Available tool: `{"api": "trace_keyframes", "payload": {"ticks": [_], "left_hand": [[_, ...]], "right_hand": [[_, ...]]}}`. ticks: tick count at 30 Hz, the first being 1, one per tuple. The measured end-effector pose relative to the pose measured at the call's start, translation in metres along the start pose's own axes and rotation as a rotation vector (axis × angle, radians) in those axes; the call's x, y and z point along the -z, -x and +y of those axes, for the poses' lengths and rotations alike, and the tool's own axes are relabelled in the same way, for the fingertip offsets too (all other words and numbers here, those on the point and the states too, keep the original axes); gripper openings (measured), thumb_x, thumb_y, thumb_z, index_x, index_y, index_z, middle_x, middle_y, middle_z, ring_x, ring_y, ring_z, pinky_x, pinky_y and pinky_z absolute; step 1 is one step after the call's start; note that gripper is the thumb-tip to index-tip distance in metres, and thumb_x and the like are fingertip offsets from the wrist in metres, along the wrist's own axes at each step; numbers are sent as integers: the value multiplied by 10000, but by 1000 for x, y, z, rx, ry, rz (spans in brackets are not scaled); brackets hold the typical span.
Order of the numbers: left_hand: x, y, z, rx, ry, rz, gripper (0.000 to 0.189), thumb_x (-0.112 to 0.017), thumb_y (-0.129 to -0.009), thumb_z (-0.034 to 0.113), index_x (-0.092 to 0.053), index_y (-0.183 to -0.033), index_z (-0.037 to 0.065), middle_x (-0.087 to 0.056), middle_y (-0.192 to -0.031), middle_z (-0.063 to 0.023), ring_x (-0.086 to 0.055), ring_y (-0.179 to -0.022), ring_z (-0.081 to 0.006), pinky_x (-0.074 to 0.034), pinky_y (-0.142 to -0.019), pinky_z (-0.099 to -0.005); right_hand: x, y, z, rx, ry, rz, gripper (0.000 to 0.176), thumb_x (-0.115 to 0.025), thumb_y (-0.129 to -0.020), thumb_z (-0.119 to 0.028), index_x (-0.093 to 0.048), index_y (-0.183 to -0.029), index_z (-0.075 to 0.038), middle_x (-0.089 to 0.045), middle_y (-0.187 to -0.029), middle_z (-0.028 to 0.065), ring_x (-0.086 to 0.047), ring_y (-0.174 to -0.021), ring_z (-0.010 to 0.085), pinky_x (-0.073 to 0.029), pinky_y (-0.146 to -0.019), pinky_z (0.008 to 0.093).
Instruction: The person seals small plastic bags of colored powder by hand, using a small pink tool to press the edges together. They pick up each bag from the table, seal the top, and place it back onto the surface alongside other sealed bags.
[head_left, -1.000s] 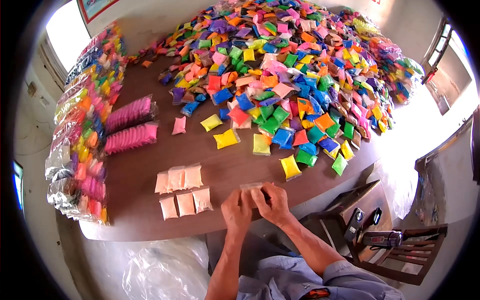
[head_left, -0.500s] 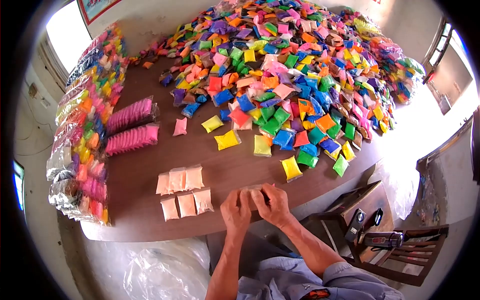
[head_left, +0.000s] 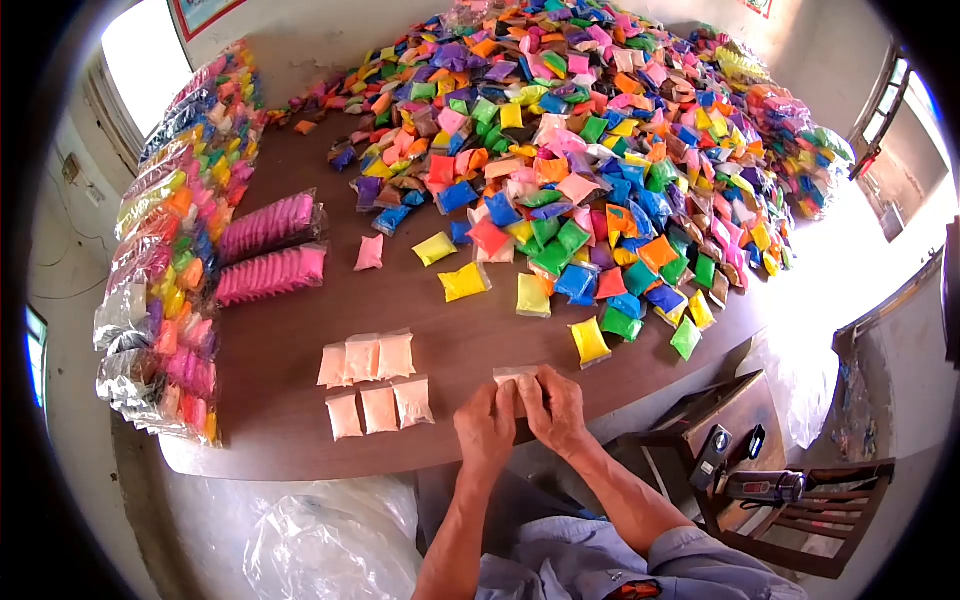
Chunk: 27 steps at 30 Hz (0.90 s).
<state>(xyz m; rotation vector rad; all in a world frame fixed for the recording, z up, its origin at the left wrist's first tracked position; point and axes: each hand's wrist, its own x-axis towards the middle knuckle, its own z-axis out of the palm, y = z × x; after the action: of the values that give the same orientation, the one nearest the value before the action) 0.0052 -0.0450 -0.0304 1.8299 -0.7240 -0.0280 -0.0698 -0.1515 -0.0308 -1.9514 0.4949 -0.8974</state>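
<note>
Near the table's front edge, a small clear packet with peach filling is pinched between both hands, its top edge showing above the fingers. My left hand closes on its left side. My right hand grips the right side, with curled fingers covering most of the packet. To the left lie two short rows of peach packets, the back row overlapping. A yellow packet rests just beyond my right hand.
A large heap of multicoloured packets covers the back and right of the brown table. Two bundles of pink packets lie left, beside stacked bagged packets. A wooden chair holding a flask stands at right.
The peach packet's top edge shows more above my fingers now. Both hands have shifted slightly right in view, and the whole scene has moved a little with the camera.
</note>
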Motion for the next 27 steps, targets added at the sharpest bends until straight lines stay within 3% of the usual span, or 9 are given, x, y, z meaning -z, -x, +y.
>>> {"api": "trace_keyframes", "payload": {"ticks": [6, 10, 12, 15, 17, 19, 20, 22, 27], "left_hand": [[-5, 0, 6, 32, 215, 26, 341, -692, -1002, 237, -627, -796, -27, -613, -663, -205, -588, -550, -377, -486, -552, -434], [-7, 1, -3, -80, 49, -18, 369, -679, -1012, 256, -609, -776, -19, -607, -659, -212, -583, -552, -406, -478, -537, -454], [-6, 2, -3, -75, 37, 2, 364, -676, -1014, 252, -610, -780, -20, -603, -661, -218, -587, -554, -402, -474, -534, -453], [-3, 5, -4, -20, 27, -12, 333, -660, -1024, 236, -624, -819, -24, -614, -684, -218, -606, -575, -357, -477, -554, -433], [-2, 4, -5, 30, 29, -44, 309, -646, -1033, 223, -637, -853, -28, -628, -707, -214, -621, -596, -315, -484, -576, -414], [-1, 4, -5, 23, 15, -94, 301, -646, -1034, 224, -660, -881, -35, -652, -725, -202, -640, -619, -276, -498, -595, -398], [-1, 3, -1, 23, 15, -97, 301, -646, -1034, 224, -660, -881, -35, -652, -725, -202, -640, -619, -276, -498, -595, -398], [-3, 1, 7, -3, 121, -47, 320, -666, -1019, 232, -659, -839, -33, -624, -695, -231, -625, -575, -364, -485, -560, -427], [-1, 3, -3, 0, 73, -49, 296, -664, -1020, 225, -692, -893, -41, -667, -729, -205, -648, -615, -278, -505, -593, -388]], "right_hand": [[1, 2, 6, -29, -5, 58, 221, -630, -1036, -212, -623, -923, -23, -645, -746, 186, -674, -671, 387, -526, -594, 398], [0, 4, 12, -54, -4, 35, 147, -643, -1016, -172, -615, -964, -38, -628, -785, 169, -662, -676, 377, -525, -586, 398], [-2, 4, 16, 221, 183, 25, 101, -660, -982, -128, -612, -1037, -59, -604, -856, 149, -647, -690, 357, -523, -577, 395], [-1, 5, 19, 260, 243, -56, 164, -674, -947, -110, -601, -1091, -86, -581, -920, 137, -641, -712, 349, -524, -573, 399], [-2, 5, 15, 242, 238, -12, 99, -653, -993, -126, -613, -1049, -55, -609, -866, 154, -635, -683, 343, -511, -573, 384], [-1, 7, 13, -62, -33, 15, 143, -617, -1041, -156, -607, -987, -24, -618, -793, 171, -628, -649, 296, -486, -571, 359], [0, 6, 12, -64, -32, 17, 143, -617, -1041, -156, -607, -987, -24, -618, -793, 171, -628, -649, 296, -486, -571, 359], [1, 3, 10, -93, -89, 114, 223, -593, -1065, -197, -602, -954, -3, -611, -736, 181, -622, -639, 248, -473, -578, 345], [-4, 2, 6, -115, -116, 108, 197, -596, -1060, -180, -604, -960, -11, -609, -766, 167, -628, -649, 242, -491, -587, 356]]}}
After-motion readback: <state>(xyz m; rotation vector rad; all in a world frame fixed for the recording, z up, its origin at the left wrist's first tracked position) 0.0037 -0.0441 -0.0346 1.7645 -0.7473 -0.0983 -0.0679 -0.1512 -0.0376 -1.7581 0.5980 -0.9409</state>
